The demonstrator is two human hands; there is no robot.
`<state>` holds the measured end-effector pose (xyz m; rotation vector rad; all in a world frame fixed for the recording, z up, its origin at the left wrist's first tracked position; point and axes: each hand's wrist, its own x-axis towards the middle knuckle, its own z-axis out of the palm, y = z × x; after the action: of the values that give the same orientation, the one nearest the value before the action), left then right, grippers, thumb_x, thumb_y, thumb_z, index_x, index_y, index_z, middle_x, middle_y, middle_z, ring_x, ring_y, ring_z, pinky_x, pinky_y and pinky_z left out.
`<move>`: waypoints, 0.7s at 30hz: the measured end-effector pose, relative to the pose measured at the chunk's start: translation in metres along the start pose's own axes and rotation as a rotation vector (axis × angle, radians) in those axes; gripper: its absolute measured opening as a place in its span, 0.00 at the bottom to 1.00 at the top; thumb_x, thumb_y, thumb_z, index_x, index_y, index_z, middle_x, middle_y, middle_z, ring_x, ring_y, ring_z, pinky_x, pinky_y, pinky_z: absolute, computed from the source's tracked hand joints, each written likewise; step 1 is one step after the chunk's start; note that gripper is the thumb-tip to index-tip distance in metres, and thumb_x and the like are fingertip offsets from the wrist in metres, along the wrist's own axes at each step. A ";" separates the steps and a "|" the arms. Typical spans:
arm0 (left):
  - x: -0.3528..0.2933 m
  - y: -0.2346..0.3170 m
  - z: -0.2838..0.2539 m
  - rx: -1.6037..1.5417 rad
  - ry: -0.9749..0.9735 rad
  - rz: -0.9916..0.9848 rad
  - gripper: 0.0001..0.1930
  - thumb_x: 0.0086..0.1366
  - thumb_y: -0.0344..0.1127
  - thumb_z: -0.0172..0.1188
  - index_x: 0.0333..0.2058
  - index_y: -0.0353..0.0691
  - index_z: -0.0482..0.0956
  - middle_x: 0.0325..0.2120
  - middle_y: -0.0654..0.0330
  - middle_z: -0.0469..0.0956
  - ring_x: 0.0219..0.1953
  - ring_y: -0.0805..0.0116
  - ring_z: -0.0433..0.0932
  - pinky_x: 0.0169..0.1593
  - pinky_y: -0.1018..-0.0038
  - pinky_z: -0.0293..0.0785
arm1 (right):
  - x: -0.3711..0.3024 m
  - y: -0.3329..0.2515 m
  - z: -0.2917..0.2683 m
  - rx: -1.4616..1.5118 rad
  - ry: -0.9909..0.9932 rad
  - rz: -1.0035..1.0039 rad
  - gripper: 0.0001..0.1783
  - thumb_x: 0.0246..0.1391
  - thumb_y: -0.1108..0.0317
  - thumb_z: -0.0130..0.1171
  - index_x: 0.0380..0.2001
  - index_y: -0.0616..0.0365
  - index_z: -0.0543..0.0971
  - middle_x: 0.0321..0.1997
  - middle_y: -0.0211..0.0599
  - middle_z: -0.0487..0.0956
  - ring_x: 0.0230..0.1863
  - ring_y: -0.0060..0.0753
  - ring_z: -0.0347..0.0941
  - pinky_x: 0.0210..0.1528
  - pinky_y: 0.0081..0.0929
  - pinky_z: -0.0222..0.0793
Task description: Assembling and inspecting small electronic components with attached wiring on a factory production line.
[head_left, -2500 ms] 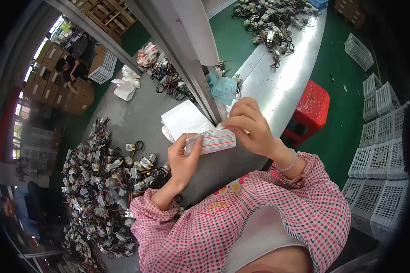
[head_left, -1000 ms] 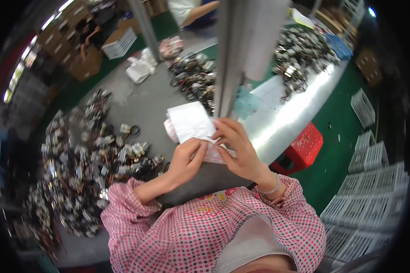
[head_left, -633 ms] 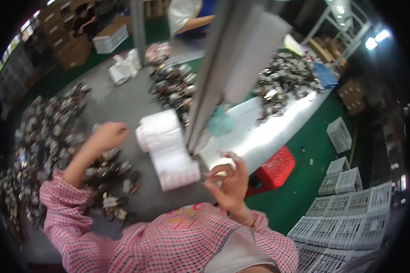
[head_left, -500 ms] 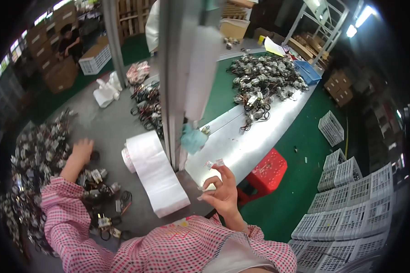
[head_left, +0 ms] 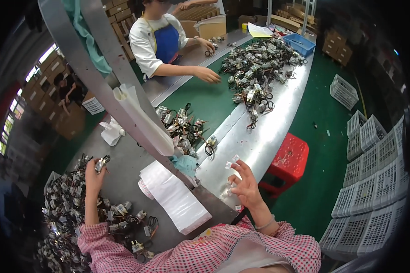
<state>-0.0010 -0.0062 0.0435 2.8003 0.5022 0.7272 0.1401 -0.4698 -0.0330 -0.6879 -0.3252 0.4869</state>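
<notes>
The long metal table [head_left: 269, 132] carries everything. The white strip roll [head_left: 175, 198] lies unrolled on it at the person's near edge. Left of the roll sits a heap of wired parts [head_left: 64, 209] — the left hand [head_left: 94, 170] pinches one wired part [head_left: 102, 163] above it. Right of the roll, the right hand [head_left: 247, 186] hovers, fingers spread, with small white labels [head_left: 231, 161] stuck on its fingertips.

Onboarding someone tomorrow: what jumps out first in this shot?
The heaps of small wired metal parts: one by the left hand, which lifts a wired part from the pile, another heap far along the steel bench. Then the right hand raised with spread fingers, and the white label strip between the hands.
</notes>
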 end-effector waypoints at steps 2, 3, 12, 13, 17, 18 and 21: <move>0.007 0.026 -0.021 -0.365 -0.020 -0.176 0.19 0.55 0.27 0.56 0.47 0.36 0.66 0.39 0.59 0.72 0.41 0.71 0.72 0.42 0.76 0.70 | 0.003 -0.001 0.004 -0.011 -0.012 -0.024 0.51 0.30 0.85 0.62 0.61 0.56 0.51 0.57 0.40 0.58 0.40 0.31 0.63 0.38 0.21 0.71; 0.011 0.061 -0.040 -0.548 -0.054 -0.287 0.18 0.57 0.27 0.55 0.47 0.36 0.66 0.40 0.62 0.71 0.41 0.74 0.71 0.44 0.78 0.69 | 0.003 -0.002 0.006 -0.018 0.009 -0.029 0.51 0.30 0.85 0.62 0.61 0.56 0.51 0.57 0.40 0.58 0.40 0.31 0.63 0.38 0.21 0.71; -0.024 0.158 -0.060 -1.831 0.184 -0.248 0.18 0.64 0.39 0.50 0.50 0.38 0.65 0.42 0.60 0.71 0.41 0.74 0.70 0.48 0.79 0.66 | 0.012 -0.030 0.056 0.065 -0.162 -0.161 0.53 0.29 0.87 0.61 0.61 0.57 0.49 0.58 0.42 0.56 0.40 0.34 0.63 0.33 0.18 0.71; -0.024 0.172 -0.056 -1.837 0.186 -0.258 0.18 0.64 0.39 0.50 0.50 0.38 0.65 0.42 0.60 0.71 0.41 0.74 0.70 0.48 0.79 0.66 | 0.012 -0.036 0.065 0.079 -0.172 -0.199 0.53 0.28 0.87 0.61 0.61 0.58 0.49 0.58 0.42 0.56 0.39 0.34 0.63 0.30 0.16 0.70; -0.020 0.183 -0.041 -1.834 -0.286 -0.149 0.24 0.62 0.42 0.52 0.53 0.37 0.61 0.44 0.52 0.71 0.37 0.70 0.73 0.41 0.76 0.70 | 0.018 -0.057 0.104 0.089 -0.205 -0.298 0.56 0.25 0.86 0.59 0.62 0.59 0.46 0.62 0.45 0.54 0.36 0.34 0.62 0.21 0.13 0.67; -0.020 0.192 -0.042 -1.723 -0.343 -0.101 0.25 0.62 0.42 0.52 0.53 0.37 0.60 0.44 0.52 0.72 0.38 0.71 0.73 0.39 0.77 0.70 | 0.019 -0.063 0.117 0.072 -0.208 -0.343 0.56 0.25 0.87 0.59 0.62 0.60 0.46 0.62 0.46 0.53 0.36 0.34 0.63 0.21 0.14 0.67; -0.019 0.234 -0.042 -1.481 -0.475 -0.067 0.26 0.62 0.38 0.52 0.56 0.35 0.56 0.45 0.52 0.71 0.40 0.74 0.72 0.37 0.83 0.69 | 0.025 -0.068 0.136 -0.132 -0.267 -0.475 0.52 0.33 0.89 0.58 0.62 0.56 0.46 0.62 0.39 0.49 0.42 0.32 0.63 0.32 0.19 0.76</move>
<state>0.0265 -0.2238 0.1360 1.4301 -0.0804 0.1810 0.1231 -0.4307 0.1155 -0.6473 -0.7564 0.1018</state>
